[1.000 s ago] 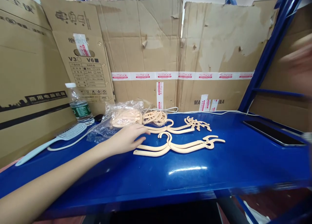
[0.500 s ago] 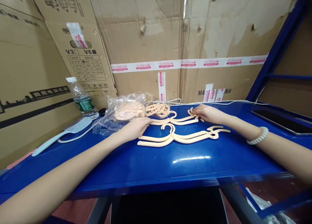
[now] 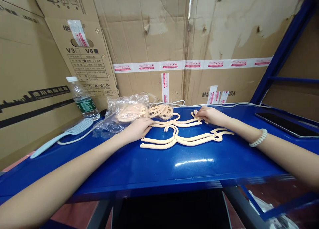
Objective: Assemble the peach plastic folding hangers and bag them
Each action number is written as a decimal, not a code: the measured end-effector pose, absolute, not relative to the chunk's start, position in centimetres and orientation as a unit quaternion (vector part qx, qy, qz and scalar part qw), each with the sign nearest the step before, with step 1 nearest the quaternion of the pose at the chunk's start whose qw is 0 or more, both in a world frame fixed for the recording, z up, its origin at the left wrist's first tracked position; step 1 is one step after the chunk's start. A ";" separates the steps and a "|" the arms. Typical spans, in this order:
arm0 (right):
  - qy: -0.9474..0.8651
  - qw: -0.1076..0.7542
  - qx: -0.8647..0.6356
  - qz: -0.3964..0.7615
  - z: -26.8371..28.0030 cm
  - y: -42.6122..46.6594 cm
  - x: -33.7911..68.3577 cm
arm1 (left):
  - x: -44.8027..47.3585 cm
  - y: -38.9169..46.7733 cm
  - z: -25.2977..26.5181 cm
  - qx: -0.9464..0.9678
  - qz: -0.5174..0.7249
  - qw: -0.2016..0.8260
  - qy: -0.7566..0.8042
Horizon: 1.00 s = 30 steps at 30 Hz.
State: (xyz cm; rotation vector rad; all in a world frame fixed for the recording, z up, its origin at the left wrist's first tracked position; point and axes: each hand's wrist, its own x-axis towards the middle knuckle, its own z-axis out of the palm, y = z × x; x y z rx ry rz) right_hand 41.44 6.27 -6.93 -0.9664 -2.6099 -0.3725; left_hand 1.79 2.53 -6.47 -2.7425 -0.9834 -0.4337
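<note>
hands point(image 3: 137, 128): bare | forearms point(image 3: 82, 167): bare | right-wrist bracelet point(image 3: 260, 140): white, ridged

On my left, the cardboard box point(image 3: 27, 62) carries 商用电脑机箱 in light characters on a black band point(image 3: 50, 90). The upright cardboard panel point(image 3: 97, 44) beside it gives me V3 with a blank square and V6 with a filled one; the table point(image 3: 88, 67) printed below is mostly too small for me to read. Ahead of me, the back cardboard point(image 3: 229, 39) shows MA and INA, taped over between. The red print on the long tape point(image 3: 154, 66) and the lettering on the bottle's green label point(image 3: 86, 105) stay illegible to me.
</note>
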 end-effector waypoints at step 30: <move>-0.847 0.382 -0.327 -0.175 -3.5 2.3 39.9 | 1.2 -0.7 -3.3 -0.906 -0.209 0.065 -0.361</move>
